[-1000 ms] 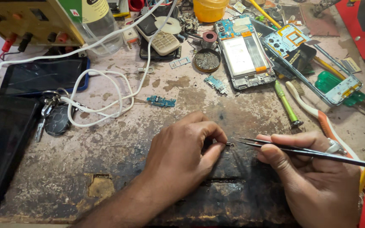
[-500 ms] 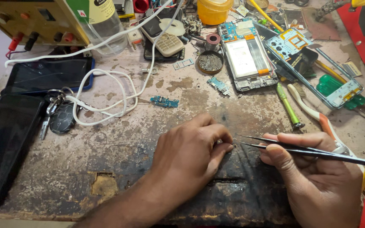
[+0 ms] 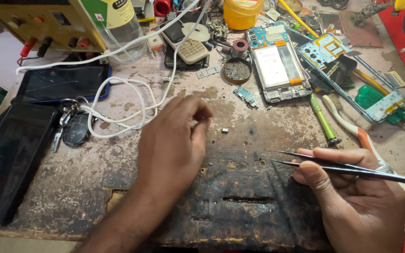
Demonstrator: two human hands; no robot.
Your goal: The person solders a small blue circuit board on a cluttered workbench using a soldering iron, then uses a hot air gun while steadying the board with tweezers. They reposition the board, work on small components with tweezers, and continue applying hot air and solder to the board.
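The right hand [image 3: 352, 197] pinches black tweezers [image 3: 348, 168], tips slightly apart and empty. The left hand [image 3: 176, 140] hovers half-curled, holding nothing visible, beside a tiny loose component [image 3: 224, 130] on the scorched counter [image 3: 240, 201]. Risk: a knuckle brush could flick it into surrounding clutter.

A scorched workbench [image 3: 240, 187] (badly worn) carries an opened phone [image 3: 277, 65], white cable [image 3: 132, 93], keys [image 3: 71, 126].

Head view, steeply down, close.
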